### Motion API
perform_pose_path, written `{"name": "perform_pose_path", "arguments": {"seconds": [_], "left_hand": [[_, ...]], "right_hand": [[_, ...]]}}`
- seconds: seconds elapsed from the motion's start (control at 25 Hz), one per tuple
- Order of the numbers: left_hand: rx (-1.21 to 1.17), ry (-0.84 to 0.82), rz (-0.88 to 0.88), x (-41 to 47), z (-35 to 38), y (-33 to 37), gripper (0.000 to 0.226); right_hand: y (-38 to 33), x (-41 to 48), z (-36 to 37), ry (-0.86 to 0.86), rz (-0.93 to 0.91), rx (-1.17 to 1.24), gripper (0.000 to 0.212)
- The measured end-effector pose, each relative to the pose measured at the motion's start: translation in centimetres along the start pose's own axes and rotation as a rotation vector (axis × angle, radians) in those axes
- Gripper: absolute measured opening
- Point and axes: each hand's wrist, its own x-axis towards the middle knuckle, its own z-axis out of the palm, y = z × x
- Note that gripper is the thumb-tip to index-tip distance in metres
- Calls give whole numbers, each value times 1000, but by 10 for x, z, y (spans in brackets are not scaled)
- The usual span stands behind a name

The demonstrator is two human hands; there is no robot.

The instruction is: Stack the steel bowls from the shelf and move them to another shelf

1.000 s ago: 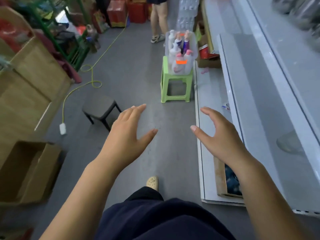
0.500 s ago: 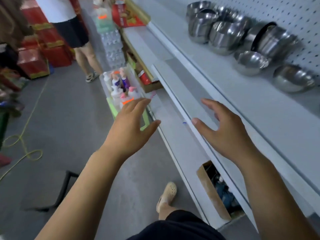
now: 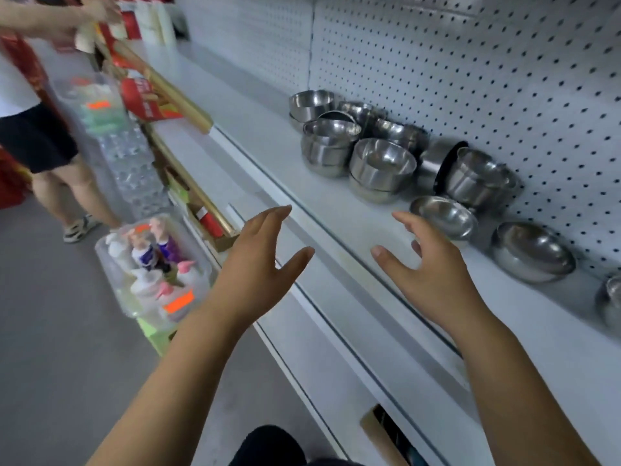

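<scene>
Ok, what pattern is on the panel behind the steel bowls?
White pegboard with a regular grid of small dark holes; only the head view shows it.

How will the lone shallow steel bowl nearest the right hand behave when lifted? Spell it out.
The shallow bowl looks stiff and probably light: thin polished steel, empty. Its glossy rounded wall may slip when gripped, so the right hand should probably take the rim. Pushed, it could slide or rock on the smooth shelf.

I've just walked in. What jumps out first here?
Shiny steel bowls, some stacked and some single, cluster on the white shelf against the pegboard at right. In front of them the left hand and right hand hover, bare, open and empty. At lower left, bottles crowd a clear tub.
</scene>
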Motion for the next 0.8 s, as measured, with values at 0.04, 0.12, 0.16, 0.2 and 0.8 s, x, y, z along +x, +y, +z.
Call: {"name": "perform_pose_path", "arguments": {"seconds": [0.04, 0.12, 0.16, 0.2, 0.8], "left_hand": [[-11, -14, 0, 14, 4, -8, 73], [-45, -30, 5, 46, 10, -24, 77], [-68, -42, 14, 66, 14, -31, 79], [-90, -53, 23, 85, 16, -39, 80], [-630, -108, 87, 264, 96, -104, 97]], "right_hand": [[0, 10, 4, 15, 15, -14, 62], [-1, 32, 11, 54, 41, -37, 64], [-1, 45, 16, 89, 52, -43, 65], [-1, 57, 20, 123, 62, -50, 66], [-6, 168, 90, 573, 403, -80, 89]]}}
